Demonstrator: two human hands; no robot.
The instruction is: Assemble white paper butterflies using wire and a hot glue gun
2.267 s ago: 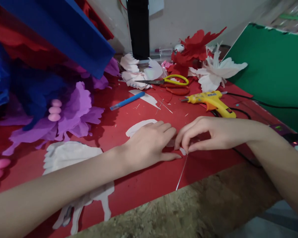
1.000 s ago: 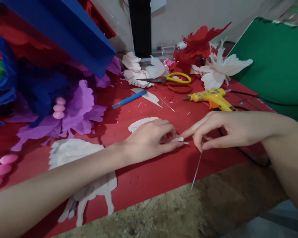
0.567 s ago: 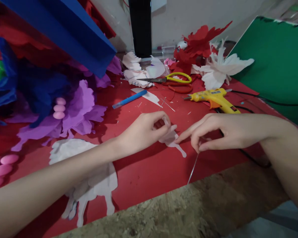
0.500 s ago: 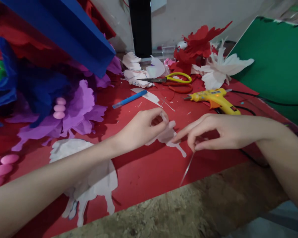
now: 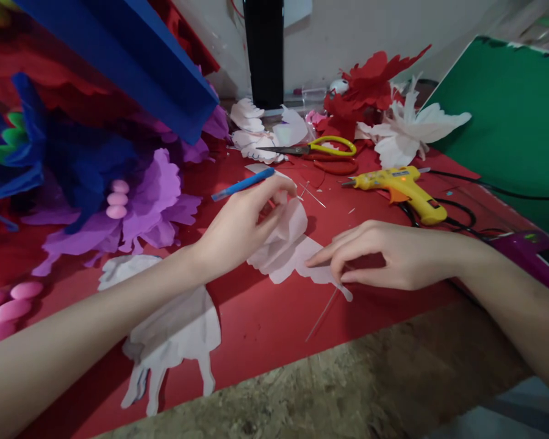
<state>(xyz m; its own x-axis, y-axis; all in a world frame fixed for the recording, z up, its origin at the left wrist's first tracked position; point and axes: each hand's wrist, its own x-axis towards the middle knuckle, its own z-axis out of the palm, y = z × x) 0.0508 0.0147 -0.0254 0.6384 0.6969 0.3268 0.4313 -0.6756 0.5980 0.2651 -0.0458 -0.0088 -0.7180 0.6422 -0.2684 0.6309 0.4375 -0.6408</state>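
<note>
A white paper butterfly cutout (image 5: 281,259) with a scalloped edge and a narrow tail lies partly unfolded on the red sheet (image 5: 256,332). My left hand (image 5: 244,228) is closed at its upper left, the thumb and fingers pinching the raised wing; the fingertips are partly hidden. My right hand (image 5: 388,256) rests its index fingertip on the right wing. Between its thumb and another finger is the end of a thin pale wire (image 5: 321,316), which slants down toward the front. Under my left forearm lie more white paper cutouts (image 5: 183,329), stacked, with long tails.
Beyond the hands are a blue pen (image 5: 242,185), scissors (image 5: 332,146) with yellow and red handles, and a yellow glue gun (image 5: 400,186) with a black cord. Purple paper flowers (image 5: 158,189) crowd the left. A green board (image 5: 507,116) leans at the right.
My left hand has moved slightly left and up, lifting a wing, so more of the cutout shows. My right hand has shifted a little left, and the wire lies more slanted.
</note>
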